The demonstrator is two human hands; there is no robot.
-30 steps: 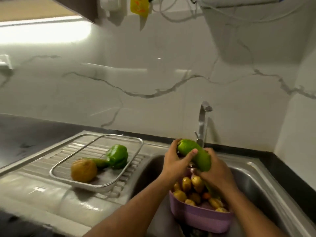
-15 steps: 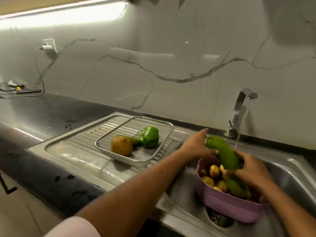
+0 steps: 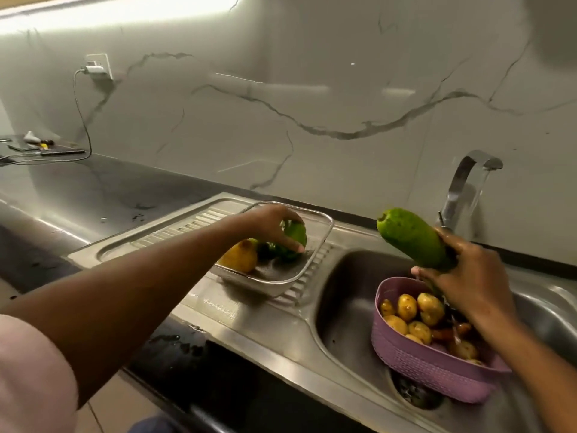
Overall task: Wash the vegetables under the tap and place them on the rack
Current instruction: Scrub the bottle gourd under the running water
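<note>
Right hand [image 3: 468, 276] grips long green cucumber [image 3: 412, 239], tilted above purple plastic basket [image 3: 437, 370] in steel sink [image 3: 343, 292]. Left hand [image 3: 271, 226] curls over green capsicum [image 3: 295, 242] in wire rack [image 3: 315, 260] on worktop drainboard.

Dark counter [image 3: 103, 185] w/ steel drainboard [image 3: 175, 226]; wire rack [image 3: 323, 242] on it; cable [image 3: 46, 157], small tools at far left.
</note>
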